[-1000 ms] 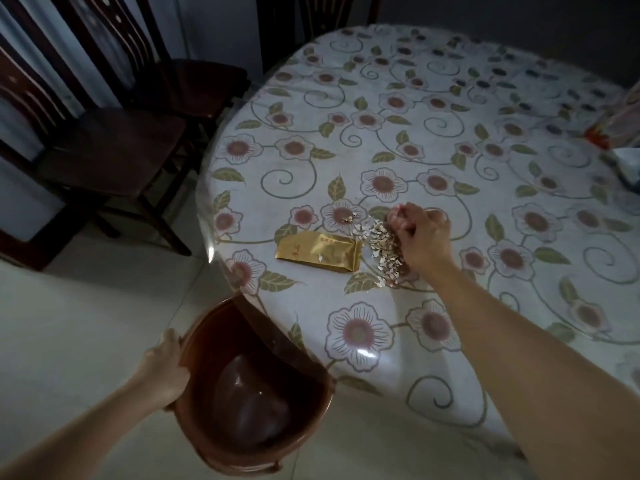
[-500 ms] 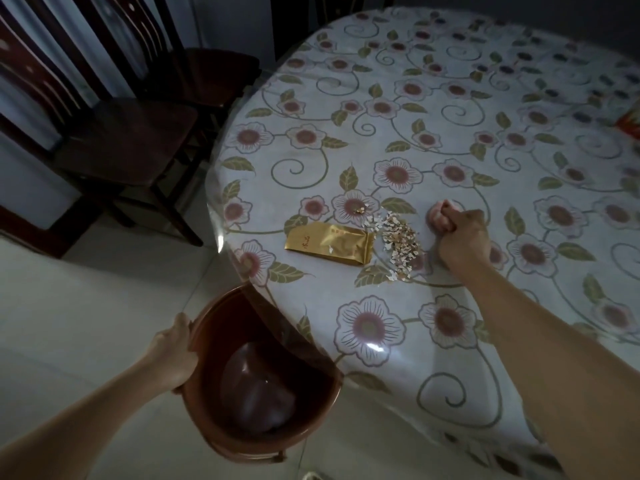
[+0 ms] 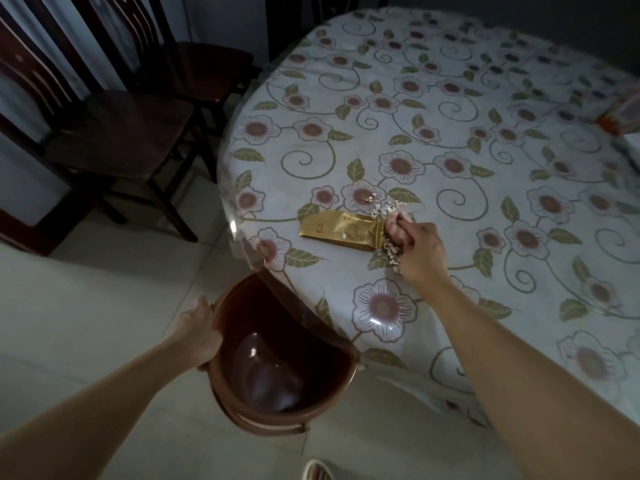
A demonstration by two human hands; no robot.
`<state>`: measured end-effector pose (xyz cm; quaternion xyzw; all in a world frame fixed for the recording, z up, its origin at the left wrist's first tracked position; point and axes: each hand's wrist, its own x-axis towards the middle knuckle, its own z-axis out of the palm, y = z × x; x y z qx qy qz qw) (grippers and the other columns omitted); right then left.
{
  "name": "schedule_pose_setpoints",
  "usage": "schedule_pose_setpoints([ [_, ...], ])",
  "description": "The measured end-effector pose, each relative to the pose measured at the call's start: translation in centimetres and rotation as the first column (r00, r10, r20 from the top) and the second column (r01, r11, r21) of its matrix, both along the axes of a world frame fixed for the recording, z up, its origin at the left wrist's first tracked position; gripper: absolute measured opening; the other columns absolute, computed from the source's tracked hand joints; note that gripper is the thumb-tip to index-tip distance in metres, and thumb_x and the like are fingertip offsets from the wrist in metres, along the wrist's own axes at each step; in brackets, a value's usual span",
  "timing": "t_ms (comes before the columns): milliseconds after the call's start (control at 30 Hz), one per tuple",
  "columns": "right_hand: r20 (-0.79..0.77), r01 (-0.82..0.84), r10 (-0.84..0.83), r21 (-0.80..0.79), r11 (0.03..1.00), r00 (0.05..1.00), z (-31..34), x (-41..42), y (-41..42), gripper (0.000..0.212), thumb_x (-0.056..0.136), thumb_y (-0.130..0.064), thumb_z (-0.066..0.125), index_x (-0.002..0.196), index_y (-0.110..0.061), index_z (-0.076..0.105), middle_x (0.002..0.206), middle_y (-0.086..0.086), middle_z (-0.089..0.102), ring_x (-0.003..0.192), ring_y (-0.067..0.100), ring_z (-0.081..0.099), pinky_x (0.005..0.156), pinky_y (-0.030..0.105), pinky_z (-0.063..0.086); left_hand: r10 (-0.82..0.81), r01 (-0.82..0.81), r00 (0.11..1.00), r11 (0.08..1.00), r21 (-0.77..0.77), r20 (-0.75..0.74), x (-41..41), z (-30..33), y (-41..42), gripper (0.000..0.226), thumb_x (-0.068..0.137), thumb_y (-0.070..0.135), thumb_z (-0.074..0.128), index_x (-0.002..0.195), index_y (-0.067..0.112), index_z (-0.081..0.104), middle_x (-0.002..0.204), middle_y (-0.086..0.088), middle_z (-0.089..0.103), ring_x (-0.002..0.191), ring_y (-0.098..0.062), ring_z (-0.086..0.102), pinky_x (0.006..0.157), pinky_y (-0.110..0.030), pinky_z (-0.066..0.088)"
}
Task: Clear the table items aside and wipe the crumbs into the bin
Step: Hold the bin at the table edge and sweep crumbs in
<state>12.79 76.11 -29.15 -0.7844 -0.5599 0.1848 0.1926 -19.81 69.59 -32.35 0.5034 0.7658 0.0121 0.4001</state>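
Observation:
A heap of pale crumbs (image 3: pixel 390 255) lies on the flower-patterned table (image 3: pixel 450 109), and a few more crumbs (image 3: pixel 385 207) sit just beyond it. My right hand (image 3: pixel 420 249) is closed around a bunched pink cloth (image 3: pixel 397 223) and presses it against the crumbs, at the right end of a flat gold packet (image 3: pixel 337 229). Below the table's near edge my left hand (image 3: pixel 198 329) grips the rim of a brown plastic bin (image 3: pixel 311 344). The bin hangs tilted, and its mouth is partly under the overhanging clear table cover.
Two dark wooden chairs (image 3: pixel 121 129) (image 3: pixel 207 64) stand on the tiled floor left of the table. An orange package (image 3: pixel 620 116) lies at the table's far right edge. A slipper (image 3: pixel 317 471) shows at the bottom of the view.
My right hand has swept left with the cloth, pushing the crumbs up against the gold packet's right end. The bin stays held under the table edge.

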Motion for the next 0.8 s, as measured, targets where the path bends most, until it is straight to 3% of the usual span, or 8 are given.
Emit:
schedule_pose_setpoints([
  [133, -0.048, 0.019, -0.018, 0.022, 1.0, 0.999, -0.1, -1.9, -1.5, 0.051, 0.092, 0.005, 0.04, 0.134, -0.021, 0.052, 0.126, 0.008, 0.045, 0.115, 0.025, 0.045, 0.085, 0.026, 0.034, -0.002, 0.003, 1.0, 1.0, -0.022, 0.031, 0.1, -0.1, 0.0, 0.023, 0.085, -0.01, 0.041, 0.102, 0.004, 0.039, 0.098, -0.025, 0.053, 0.055, -0.034, 0.06, 0.033, -0.029, 0.046],
  [300, -0.114, 0.047, -0.044, 0.023, 0.999, 0.992, 0.3, -4.1, -3.4, 0.048, 0.094, 0.003, 0.038, 0.133, -0.022, 0.053, 0.124, 0.007, 0.045, 0.104, 0.017, 0.048, 0.082, 0.023, 0.034, -0.013, 0.014, 1.0, 0.999, -0.048, 0.018, 0.2, -0.2, -0.1, 0.029, 0.081, -0.013, 0.043, 0.107, 0.0, 0.039, 0.106, -0.028, 0.053, 0.086, -0.047, 0.063, 0.054, -0.042, 0.057],
  [400, -0.117, 0.053, -0.052, 0.011, 0.999, 0.992, 0.4, -5.3, -4.5, 0.045, 0.096, -0.001, 0.037, 0.133, -0.021, 0.053, 0.126, 0.007, 0.046, 0.103, 0.015, 0.046, 0.081, 0.022, 0.033, -0.013, 0.015, 0.999, 0.999, -0.045, 0.038, 0.2, 0.0, -0.2, 0.027, 0.082, -0.009, 0.04, 0.107, 0.002, 0.039, 0.106, -0.03, 0.052, 0.075, -0.044, 0.062, 0.038, -0.034, 0.048],
  [533, -0.114, 0.07, -0.068, 0.014, 0.997, 0.991, 0.6, -6.9, -6.1, 0.048, 0.093, 0.001, 0.039, 0.133, -0.022, 0.052, 0.127, 0.005, 0.045, 0.104, 0.016, 0.048, 0.078, 0.024, 0.036, -0.012, 0.013, 0.999, 0.999, -0.034, 0.03, 0.2, 0.3, -0.3, 0.025, 0.084, -0.004, 0.041, 0.108, 0.003, 0.037, 0.106, -0.03, 0.053, 0.076, -0.045, 0.064, 0.036, -0.032, 0.046],
  [600, -0.112, 0.093, -0.089, 0.028, 0.995, 0.99, 0.6, -7.8, -6.7, 0.048, 0.092, 0.002, 0.041, 0.133, -0.021, 0.052, 0.125, 0.006, 0.047, 0.094, 0.013, 0.045, 0.076, 0.024, 0.036, -0.005, 0.006, 1.0, 0.999, -0.038, 0.027, 0.3, 0.3, -0.2, 0.025, 0.084, -0.002, 0.041, 0.109, 0.003, 0.037, 0.107, -0.029, 0.052, 0.076, -0.044, 0.064, 0.04, -0.034, 0.049],
  [700, -0.129, 0.152, -0.147, 0.029, 0.988, 0.981, 0.7, -9.4, -7.7, 0.048, 0.09, 0.002, 0.044, 0.133, -0.019, 0.052, 0.122, 0.007, 0.047, 0.093, 0.017, 0.049, 0.081, 0.03, 0.045, 0.017, -0.015, 1.0, 0.998, -0.058, 0.025, 0.2, 0.3, -0.2, 0.027, 0.086, 0.002, 0.044, 0.112, 0.002, 0.038, 0.108, -0.024, 0.05, 0.081, -0.043, 0.064, 0.058, -0.044, 0.059],
  [800, -0.156, 0.227, -0.222, 0.014, 0.974, 0.962, 0.6, -11.8, -9.0, 0.053, 0.088, 0.005, 0.048, 0.135, -0.021, 0.049, 0.12, 0.002, 0.044, 0.094, 0.013, 0.045, 0.08, 0.025, 0.043, 0.031, -0.028, 0.999, 0.997, -0.066, 0.041, 0.3, 0.4, -0.2, 0.03, 0.088, 0.002, 0.044, 0.117, 0.001, 0.038, 0.112, -0.024, 0.049, 0.082, -0.042, 0.063, 0.058, -0.046, 0.06],
])
